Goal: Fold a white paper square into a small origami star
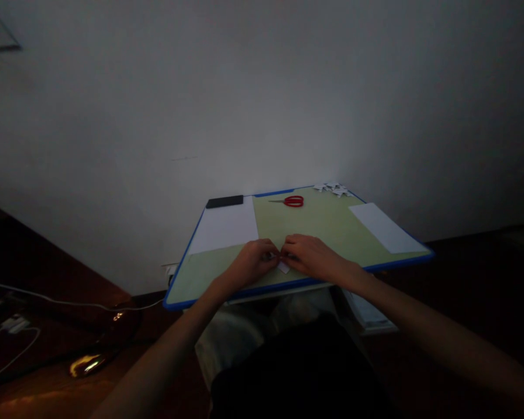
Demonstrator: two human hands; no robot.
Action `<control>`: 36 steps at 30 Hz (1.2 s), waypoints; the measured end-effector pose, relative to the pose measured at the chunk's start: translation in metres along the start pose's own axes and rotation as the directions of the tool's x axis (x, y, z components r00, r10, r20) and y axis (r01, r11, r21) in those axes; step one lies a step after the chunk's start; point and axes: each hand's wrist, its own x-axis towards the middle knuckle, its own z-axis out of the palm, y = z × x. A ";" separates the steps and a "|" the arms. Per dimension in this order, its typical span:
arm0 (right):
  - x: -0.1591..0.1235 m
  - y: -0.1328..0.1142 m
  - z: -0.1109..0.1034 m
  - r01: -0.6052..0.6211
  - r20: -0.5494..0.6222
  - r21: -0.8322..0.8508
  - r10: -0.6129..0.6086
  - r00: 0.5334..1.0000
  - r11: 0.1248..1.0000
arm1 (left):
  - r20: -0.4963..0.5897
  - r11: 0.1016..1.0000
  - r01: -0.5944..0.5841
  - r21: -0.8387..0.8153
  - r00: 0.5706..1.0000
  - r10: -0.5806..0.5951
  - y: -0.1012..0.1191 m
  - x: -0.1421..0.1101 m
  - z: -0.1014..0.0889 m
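Observation:
Close to the front edge of the table [227,267], my left hand [257,259] and my right hand [303,253] meet with fingertips together. Both pinch a small piece of white paper [283,267], whose lower corner shows beneath the fingers. Most of the paper is hidden by my hands, so its folds cannot be made out. Beyond the hands lies a pair of scissors [293,201] with red handles, blades pointing left. At the back right is a pile of small white folded paper pieces [333,188].
A white sheet [225,226] lies on the table's left, with a dark flat object [224,201] on its far edge. Another white sheet [384,227] lies at the right. The wall [262,116] stands behind the table; a white cable [82,304] runs at the left.

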 end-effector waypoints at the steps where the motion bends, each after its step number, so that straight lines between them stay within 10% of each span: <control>1: 0.001 0.000 -0.001 -0.007 0.011 0.007 0.007 1.000 1.000 | 0.002 1.000 0.021 -0.002 1.000 -0.021 0.000 0.001 0.001; 23: 0.051 0.034 -0.015 -0.184 0.432 0.254 0.059 0.900 0.950 | 0.472 0.930 0.360 -0.078 0.835 -0.284 0.000 0.053 -0.027; 36: 0.046 0.034 -0.014 -0.143 0.393 0.170 0.066 0.917 0.975 | 0.491 0.931 0.344 -0.122 0.836 -0.245 0.000 0.056 -0.028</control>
